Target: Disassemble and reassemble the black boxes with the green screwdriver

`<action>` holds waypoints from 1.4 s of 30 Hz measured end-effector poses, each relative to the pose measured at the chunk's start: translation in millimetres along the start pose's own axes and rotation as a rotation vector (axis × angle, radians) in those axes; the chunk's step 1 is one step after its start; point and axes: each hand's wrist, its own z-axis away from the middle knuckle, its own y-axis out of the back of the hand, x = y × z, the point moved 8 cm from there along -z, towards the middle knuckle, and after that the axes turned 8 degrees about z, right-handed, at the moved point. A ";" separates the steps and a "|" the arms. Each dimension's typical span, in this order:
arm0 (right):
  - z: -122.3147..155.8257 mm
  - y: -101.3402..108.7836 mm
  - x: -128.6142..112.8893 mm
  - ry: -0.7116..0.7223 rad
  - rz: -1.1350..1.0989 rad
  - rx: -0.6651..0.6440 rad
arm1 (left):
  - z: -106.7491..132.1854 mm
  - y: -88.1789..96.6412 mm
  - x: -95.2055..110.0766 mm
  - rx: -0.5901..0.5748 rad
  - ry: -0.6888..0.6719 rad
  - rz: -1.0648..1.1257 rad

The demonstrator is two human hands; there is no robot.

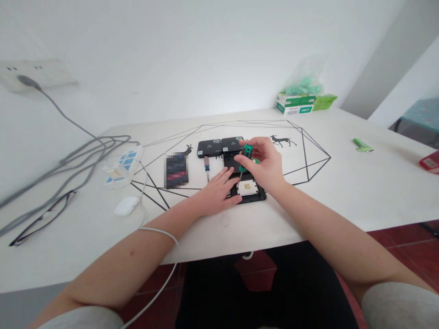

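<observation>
My right hand (265, 162) grips a green-handled screwdriver (247, 155) from above. The thin shaft slants down to the left side of an opened black device casing (262, 197). Inside that casing lies a white plate with a small gold square. My left hand (217, 192) rests over the casing's left edge, fingers spread and thumb along the lower corner. Just beyond the casing sits another black piece (230, 162), partly covered by my hands. A second screwdriver (206, 163) with a reddish and blue handle lies left of them.
Two black boxes (210, 148) sit behind the work. A blurred dark item (176, 171) is to the left, with a power strip (125, 167), white case (126, 206), cables and glasses (44, 217) further left. Green-white boxes (295, 101) stand against the wall; a green wrapper (362, 145) lies right.
</observation>
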 end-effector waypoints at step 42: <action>-1.9 -6.5 8.4 0.044 -0.120 -0.041 | -1.5 34.3 6.9 0.349 -0.129 0.049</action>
